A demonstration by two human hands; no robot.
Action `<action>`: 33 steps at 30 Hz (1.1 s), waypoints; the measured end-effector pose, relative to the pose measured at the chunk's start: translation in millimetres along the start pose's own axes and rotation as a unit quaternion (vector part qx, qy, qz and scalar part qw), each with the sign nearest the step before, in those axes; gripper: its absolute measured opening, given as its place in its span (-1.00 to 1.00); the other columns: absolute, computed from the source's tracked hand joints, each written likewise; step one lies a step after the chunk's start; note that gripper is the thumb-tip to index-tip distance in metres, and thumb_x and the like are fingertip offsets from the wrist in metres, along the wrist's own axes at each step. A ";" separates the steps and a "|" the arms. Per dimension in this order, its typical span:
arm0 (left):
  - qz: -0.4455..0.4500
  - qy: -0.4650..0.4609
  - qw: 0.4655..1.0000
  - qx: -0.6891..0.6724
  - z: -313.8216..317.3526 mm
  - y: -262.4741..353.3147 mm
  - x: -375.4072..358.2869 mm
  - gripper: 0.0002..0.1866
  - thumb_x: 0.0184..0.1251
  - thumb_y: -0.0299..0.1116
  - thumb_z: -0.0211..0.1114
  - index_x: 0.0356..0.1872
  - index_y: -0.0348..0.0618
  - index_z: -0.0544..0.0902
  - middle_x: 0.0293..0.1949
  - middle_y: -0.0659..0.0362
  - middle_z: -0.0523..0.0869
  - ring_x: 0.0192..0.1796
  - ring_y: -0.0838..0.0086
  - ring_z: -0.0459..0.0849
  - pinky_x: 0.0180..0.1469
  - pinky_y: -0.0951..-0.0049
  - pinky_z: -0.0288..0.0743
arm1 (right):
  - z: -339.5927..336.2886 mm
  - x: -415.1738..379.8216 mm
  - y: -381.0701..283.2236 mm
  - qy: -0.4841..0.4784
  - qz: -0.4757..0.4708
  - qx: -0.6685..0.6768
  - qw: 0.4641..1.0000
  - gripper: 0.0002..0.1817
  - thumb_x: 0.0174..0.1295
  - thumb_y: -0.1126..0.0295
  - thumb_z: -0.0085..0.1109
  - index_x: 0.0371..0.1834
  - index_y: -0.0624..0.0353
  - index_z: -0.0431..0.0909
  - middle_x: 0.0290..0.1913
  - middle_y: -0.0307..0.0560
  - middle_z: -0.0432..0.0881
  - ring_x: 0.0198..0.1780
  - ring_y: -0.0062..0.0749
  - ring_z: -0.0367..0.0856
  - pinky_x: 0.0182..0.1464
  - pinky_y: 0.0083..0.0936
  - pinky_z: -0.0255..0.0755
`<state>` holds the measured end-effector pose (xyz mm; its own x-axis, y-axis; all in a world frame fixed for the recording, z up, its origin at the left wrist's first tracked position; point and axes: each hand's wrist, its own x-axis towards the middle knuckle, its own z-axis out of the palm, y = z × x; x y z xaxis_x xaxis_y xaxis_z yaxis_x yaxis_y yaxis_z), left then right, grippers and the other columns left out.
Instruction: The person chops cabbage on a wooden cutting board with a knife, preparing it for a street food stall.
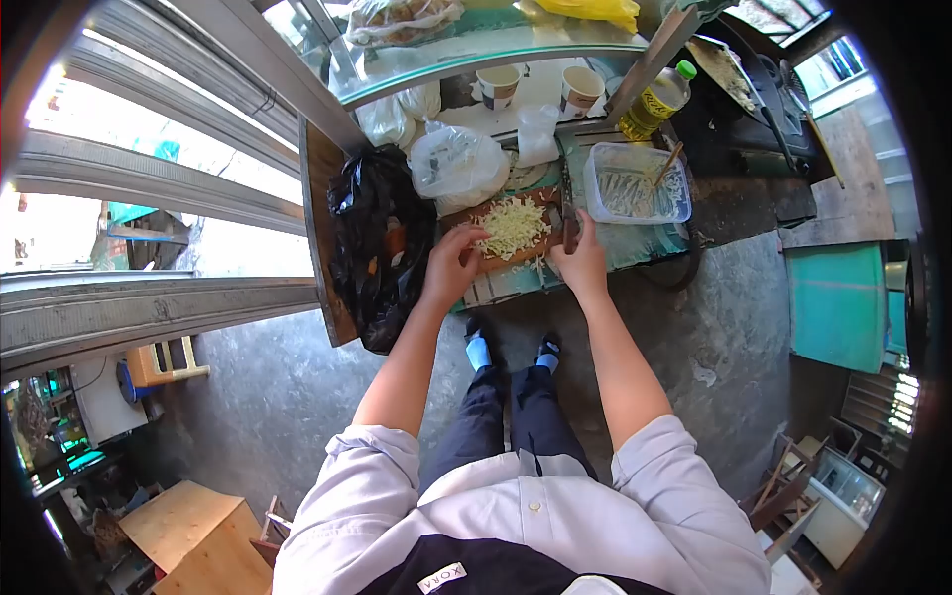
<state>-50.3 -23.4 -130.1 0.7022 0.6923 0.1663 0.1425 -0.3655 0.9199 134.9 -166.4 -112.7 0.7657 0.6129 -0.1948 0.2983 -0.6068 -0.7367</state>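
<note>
A pile of pale shredded vegetable (513,226) lies on a wooden cutting board (496,264) at the counter's near edge. My left hand (451,266) rests on the board's left side with its fingers curled at the edge of the shreds. My right hand (580,260) grips a knife (568,212) whose blade runs upright along the right side of the pile.
A clear plastic tub (637,183) with shreds and a stick stands right of the board. A black plastic bag (377,243) hangs at the left, a white bag (458,164) behind the board. Two paper cups (499,84) and a yellow bottle (656,99) sit further back.
</note>
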 end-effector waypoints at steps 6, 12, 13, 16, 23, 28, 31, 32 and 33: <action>-0.057 -0.027 0.997 0.054 -21.0 4.0 1.5 -0.70 0.14 -0.57 0.35 -0.05 -0.16 0.68 0.04 0.05 0.67 0.05 0.20 0.67 0.05 0.30 0.55 | 27.0 -17.1 56.6 0.099 -0.060 0.020 0.993 -0.40 0.28 0.36 0.05 0.41 0.14 0.21 -0.13 0.22 0.68 -0.16 0.13 0.69 -0.11 -0.15 0.50; -0.025 -0.028 0.978 0.203 -1.8 -16.2 -5.2 -0.56 0.00 -0.28 0.51 -0.03 -0.07 0.68 0.00 0.07 0.66 0.10 0.08 0.55 0.17 0.17 0.41 | 36.9 -77.1 31.4 0.042 -0.076 0.106 0.991 -0.54 0.45 0.34 -0.06 0.38 0.18 0.31 0.07 0.25 0.63 0.11 -0.01 0.65 0.14 -0.31 0.45; -0.034 -0.022 0.976 0.215 0.7 -16.5 -4.8 -0.56 0.00 -0.29 0.51 -0.02 -0.07 0.68 0.00 0.08 0.66 0.10 0.08 0.55 0.17 0.17 0.42 | 32.2 -85.5 18.8 -0.018 -0.030 0.119 0.992 -0.54 0.43 0.37 -0.09 0.38 0.19 0.32 0.17 0.30 0.57 0.20 0.11 0.57 0.20 -0.22 0.43; -0.039 0.002 0.977 0.208 3.8 -15.3 -2.2 -0.54 -0.02 -0.30 0.52 -0.01 -0.07 0.68 0.01 0.08 0.66 0.10 0.09 0.55 0.18 0.17 0.42 | 38.1 -97.7 -5.1 -0.019 -0.099 0.124 0.987 -0.52 0.42 0.41 -0.09 0.41 0.10 0.30 0.14 0.30 0.58 0.15 0.17 0.58 0.16 -0.17 0.45; 0.040 -0.004 0.979 0.201 6.4 -25.1 -3.4 -0.61 0.00 -0.34 0.51 -0.08 -0.10 0.70 -0.02 0.07 0.71 0.05 0.13 0.60 0.12 0.22 0.47 | 41.7 -97.3 -18.3 -0.105 -0.126 0.013 0.986 -0.44 0.38 0.41 -0.07 0.47 -0.09 0.23 0.03 0.32 0.59 -0.03 0.28 0.59 -0.01 0.04 0.48; 0.010 0.026 0.990 0.135 8.1 -31.6 -7.7 -0.82 0.02 -0.42 0.49 -0.31 -0.17 0.74 -0.20 0.09 0.76 -0.14 0.19 0.69 -0.04 0.30 0.55 | 46.9 -97.4 -16.1 -0.103 -0.140 -0.003 0.985 -0.45 0.38 0.41 -0.07 0.47 -0.09 0.24 0.01 0.31 0.61 -0.06 0.28 0.60 -0.03 0.05 0.48; 0.039 0.047 0.991 0.123 7.1 -37.1 -10.9 -0.81 0.00 -0.42 0.50 -0.32 -0.16 0.75 -0.21 0.10 0.76 -0.10 0.18 0.68 -0.01 0.28 0.54 | 50.0 -95.2 -14.7 -0.096 -0.153 0.002 0.983 -0.45 0.38 0.41 -0.07 0.47 -0.09 0.24 -0.01 0.30 0.61 -0.07 0.28 0.60 -0.04 0.05 0.49; 0.036 0.048 0.991 0.123 6.4 -37.3 -11.6 -0.81 0.00 -0.42 0.50 -0.32 -0.16 0.75 -0.21 0.10 0.76 -0.10 0.18 0.68 -0.01 0.28 0.54 | 48.2 -93.6 -16.9 -0.100 -0.149 0.004 0.984 -0.45 0.38 0.41 -0.07 0.46 -0.09 0.24 -0.01 0.30 0.61 -0.08 0.28 0.60 -0.04 0.04 0.49; 0.067 0.058 0.987 0.132 6.2 -37.5 -12.4 -0.80 -0.01 -0.42 0.50 -0.32 -0.16 0.75 -0.23 0.12 0.76 -0.09 0.18 0.67 0.00 0.28 0.53 | 47.4 -93.0 -18.3 -0.103 -0.144 0.005 0.984 -0.45 0.38 0.41 -0.07 0.46 -0.09 0.24 -0.01 0.29 0.61 -0.08 0.28 0.60 -0.05 0.04 0.49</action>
<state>-60.0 -22.2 -168.8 0.6449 0.6874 0.3340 0.2415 -0.5980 0.7642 31.3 -188.3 -111.8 0.5177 0.8493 -0.1032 0.4800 -0.3883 -0.7867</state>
